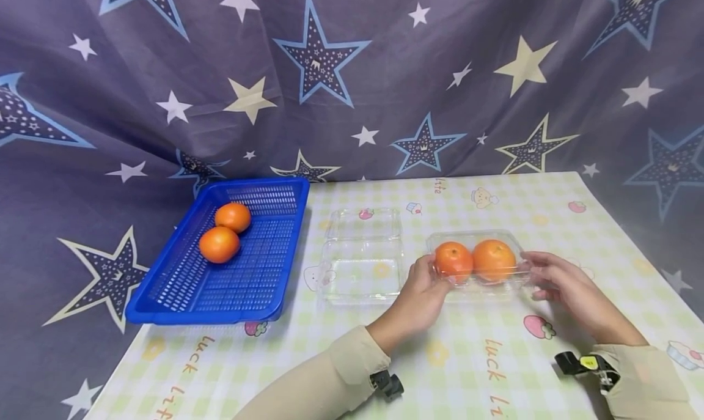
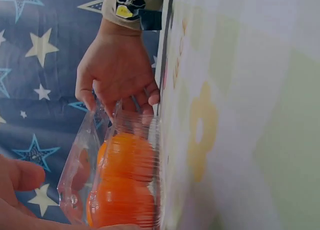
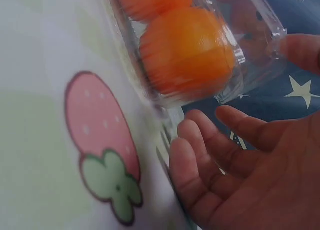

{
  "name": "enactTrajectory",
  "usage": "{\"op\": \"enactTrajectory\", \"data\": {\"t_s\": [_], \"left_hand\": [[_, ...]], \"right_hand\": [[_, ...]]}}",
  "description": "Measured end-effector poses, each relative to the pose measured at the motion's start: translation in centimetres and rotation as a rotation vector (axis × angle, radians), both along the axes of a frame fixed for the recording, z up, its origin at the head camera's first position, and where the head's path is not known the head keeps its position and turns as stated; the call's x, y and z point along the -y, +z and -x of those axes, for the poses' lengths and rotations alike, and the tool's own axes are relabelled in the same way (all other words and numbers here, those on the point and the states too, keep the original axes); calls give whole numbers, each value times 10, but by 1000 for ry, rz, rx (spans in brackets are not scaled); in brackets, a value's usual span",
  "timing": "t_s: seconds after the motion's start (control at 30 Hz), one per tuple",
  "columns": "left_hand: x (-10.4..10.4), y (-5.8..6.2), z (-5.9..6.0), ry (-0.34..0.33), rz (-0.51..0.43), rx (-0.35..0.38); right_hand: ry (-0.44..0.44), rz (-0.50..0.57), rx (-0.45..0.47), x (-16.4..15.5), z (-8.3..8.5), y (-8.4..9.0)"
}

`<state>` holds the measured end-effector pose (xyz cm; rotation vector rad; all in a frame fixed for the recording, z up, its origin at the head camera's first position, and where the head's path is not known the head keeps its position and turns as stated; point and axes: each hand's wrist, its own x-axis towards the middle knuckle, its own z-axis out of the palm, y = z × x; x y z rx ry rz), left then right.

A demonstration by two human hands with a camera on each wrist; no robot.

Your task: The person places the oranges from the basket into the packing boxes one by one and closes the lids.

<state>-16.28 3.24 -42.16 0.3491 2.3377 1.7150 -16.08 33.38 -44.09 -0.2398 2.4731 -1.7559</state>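
Head view: table [image 1: 456,371], clear box [image 1: 477,232] on its right half, long axis left–right between left hand [image 1: 422,294] and right hand [image 1: 561,282], both touching its ends. Left fingers: closure cannot be told. Right thumb meets lid [image 2: 80,175], other fingers loosely spread. Two oranges [image 1: 494,260] inside.

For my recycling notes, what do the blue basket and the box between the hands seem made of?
Blue basket: probably moulded plastic, slightly glossy, judging by its even colour and regular slots. Clear clamshell box: likely thin, glossy plastic; oranges show through and its edges catch light.
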Motion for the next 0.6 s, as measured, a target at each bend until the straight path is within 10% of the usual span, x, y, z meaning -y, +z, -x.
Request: {"op": "enactTrajectory", "data": {"t_s": [0.6], "left_hand": [[1,-12,1,-9,-7,-53]], "right_hand": [[3,-62,172,-2,-2,3]]}}
